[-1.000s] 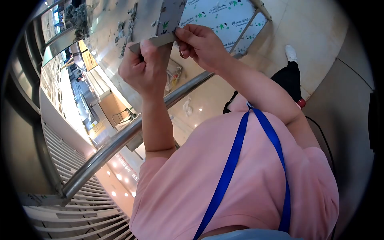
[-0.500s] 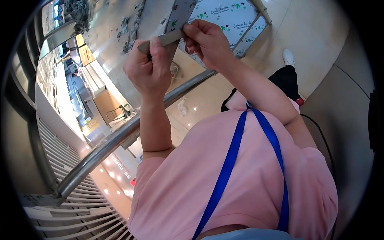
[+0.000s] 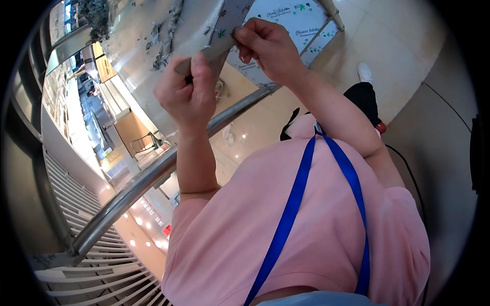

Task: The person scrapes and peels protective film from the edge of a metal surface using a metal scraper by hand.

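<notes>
A short grey strip (image 3: 217,51) is stretched between my two hands, close to the edge of a raised panel with green leaf prints (image 3: 224,26). My left hand (image 3: 186,92) is closed in a fist, its thumb pressed on the strip's lower left end. My right hand (image 3: 266,47) pinches the other end between thumb and finger. Behind the strip lies a metal surface (image 3: 140,56) with dark grey scraps (image 3: 166,43) stuck along it. Whether the strip touches the panel I cannot tell.
A metal rail (image 3: 138,183) runs diagonally below my hands. At the upper right is a printed sheet (image 3: 278,33) marked "Chinese kitchen". Curved white slats (image 3: 97,273) fill the lower left. A white shoe (image 3: 365,72) stands on the tiled floor (image 3: 393,56).
Both hands have moved slightly up, the right one also further right, with the strip still between them. The view has shifted a little against the background.
</notes>
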Available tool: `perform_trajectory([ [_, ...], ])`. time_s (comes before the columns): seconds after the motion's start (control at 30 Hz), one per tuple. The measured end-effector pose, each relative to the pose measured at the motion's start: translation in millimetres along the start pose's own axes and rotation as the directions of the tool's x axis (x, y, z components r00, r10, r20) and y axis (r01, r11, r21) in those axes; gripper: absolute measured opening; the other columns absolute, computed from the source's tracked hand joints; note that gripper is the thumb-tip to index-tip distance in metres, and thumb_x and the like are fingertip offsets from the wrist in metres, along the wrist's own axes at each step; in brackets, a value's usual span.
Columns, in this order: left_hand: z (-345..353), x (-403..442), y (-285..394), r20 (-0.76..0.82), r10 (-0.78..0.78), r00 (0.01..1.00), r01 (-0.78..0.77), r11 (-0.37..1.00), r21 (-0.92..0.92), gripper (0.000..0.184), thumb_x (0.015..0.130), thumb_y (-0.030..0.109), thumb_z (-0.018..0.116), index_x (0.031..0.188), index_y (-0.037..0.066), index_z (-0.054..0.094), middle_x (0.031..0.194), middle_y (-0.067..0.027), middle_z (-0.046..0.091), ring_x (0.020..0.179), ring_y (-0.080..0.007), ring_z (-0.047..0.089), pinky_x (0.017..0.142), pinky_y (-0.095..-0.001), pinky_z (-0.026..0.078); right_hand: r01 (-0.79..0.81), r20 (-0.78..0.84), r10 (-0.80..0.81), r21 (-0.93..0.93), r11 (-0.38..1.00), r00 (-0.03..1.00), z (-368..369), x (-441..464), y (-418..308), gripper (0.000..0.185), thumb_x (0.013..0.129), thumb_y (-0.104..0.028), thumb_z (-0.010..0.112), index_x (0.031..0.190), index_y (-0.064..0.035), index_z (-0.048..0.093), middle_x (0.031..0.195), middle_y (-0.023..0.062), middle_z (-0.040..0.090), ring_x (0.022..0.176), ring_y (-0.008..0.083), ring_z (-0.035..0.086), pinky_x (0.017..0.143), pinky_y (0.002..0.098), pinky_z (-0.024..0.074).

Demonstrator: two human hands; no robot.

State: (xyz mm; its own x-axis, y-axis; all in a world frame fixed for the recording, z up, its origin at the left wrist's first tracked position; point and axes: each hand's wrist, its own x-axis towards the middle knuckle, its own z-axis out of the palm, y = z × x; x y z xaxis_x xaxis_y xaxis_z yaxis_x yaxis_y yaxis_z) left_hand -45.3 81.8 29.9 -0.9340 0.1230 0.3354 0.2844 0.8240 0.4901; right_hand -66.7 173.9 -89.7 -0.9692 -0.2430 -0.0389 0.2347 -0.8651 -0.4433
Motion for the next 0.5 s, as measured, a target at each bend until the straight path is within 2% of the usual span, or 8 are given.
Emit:
perform_trajectory([
  [0.07, -3, 1, -4, -0.017, -0.013, 1.0, 0.013, 1.0, 0.021, 0.014, 0.077, 0.005, 0.051, 0.065, -0.002, 0.053, 0.055, 0.0023, 0.047, 0.052, -0.0026, 0.039, 0.047, -0.0168, 0.031, -0.052, 0.018, 0.052, 0.012, 0.999, 0.998, 4, -2, 3, 0.019, 0.081, -0.02, 0.054, 0.074, -0.0026, 0.05, 0.061, 0.003, 0.052, 0.052, 0.0076, 0.049, 0.048, 0.0179, 0.0389],
  [0.13, 3, 1, -6, -0.068, 0.056, 0.996, -0.06, 0.996, -0.064, 0.017, 0.075, 0.006, 0.053, 0.059, 0.0, 0.049, 0.048, 0.0008, 0.042, 0.045, -0.0041, 0.034, 0.041, -0.019, 0.027, -0.124, 0.039, 0.124, -0.007, 0.992, 0.992, 4, -8, 13, 0.021, 0.081, -0.022, 0.054, 0.073, -0.0029, 0.05, 0.061, 0.0029, 0.052, 0.052, 0.0075, 0.049, 0.048, 0.018, 0.0387],
  [0.17, 7, 1, -7, -0.093, 0.089, 0.992, -0.099, 0.989, -0.106, 0.02, 0.073, 0.007, 0.054, 0.056, 0.0, 0.048, 0.044, 0.0001, 0.039, 0.042, -0.0049, 0.031, 0.038, -0.0202, 0.026, -0.163, 0.065, 0.159, 0.076, 0.984, 0.985, 5, -10, 18, 0.022, 0.081, -0.023, 0.054, 0.072, -0.0033, 0.05, 0.061, 0.0025, 0.051, 0.051, 0.0076, 0.048, 0.047, 0.0181, 0.0385],
  [0.27, 7, 2, -10, -0.094, 0.072, 0.993, -0.072, 0.997, 0.004, 0.021, 0.073, 0.007, 0.054, 0.055, 0.001, 0.046, 0.045, 0.0001, 0.038, 0.042, -0.0051, 0.03, 0.038, -0.0208, 0.026, -0.115, -0.002, 0.115, 0.06, 0.992, 0.993, 8, -11, 14, 0.022, 0.081, -0.022, 0.054, 0.071, -0.0036, 0.049, 0.06, 0.0026, 0.05, 0.05, 0.0077, 0.047, 0.047, 0.0181, 0.0383],
  [0.33, 8, 2, -9, -0.102, 0.042, 0.994, -0.044, 0.999, -0.013, 0.021, 0.074, 0.007, 0.054, 0.055, 0.001, 0.045, 0.045, 0.0, 0.038, 0.042, -0.0054, 0.03, 0.038, -0.0212, 0.026, -0.099, -0.039, 0.105, 0.118, 0.988, 0.994, 7, -6, 16, 0.021, 0.082, -0.02, 0.053, 0.07, -0.0034, 0.049, 0.06, 0.0026, 0.05, 0.05, 0.0074, 0.047, 0.046, 0.018, 0.0382],
  [0.5, 4, 2, -13, -0.068, 0.061, 0.996, -0.06, 0.998, 0.028, 0.022, 0.075, 0.008, 0.054, 0.056, 0.001, 0.045, 0.046, -0.001, 0.037, 0.043, -0.0067, 0.03, 0.039, -0.0216, 0.026, -0.027, -0.056, 0.029, 0.033, 0.999, 0.998, 8, -4, 16, 0.019, 0.082, -0.017, 0.053, 0.07, -0.0027, 0.049, 0.059, 0.0028, 0.05, 0.049, 0.0074, 0.047, 0.045, 0.0181, 0.0385],
])
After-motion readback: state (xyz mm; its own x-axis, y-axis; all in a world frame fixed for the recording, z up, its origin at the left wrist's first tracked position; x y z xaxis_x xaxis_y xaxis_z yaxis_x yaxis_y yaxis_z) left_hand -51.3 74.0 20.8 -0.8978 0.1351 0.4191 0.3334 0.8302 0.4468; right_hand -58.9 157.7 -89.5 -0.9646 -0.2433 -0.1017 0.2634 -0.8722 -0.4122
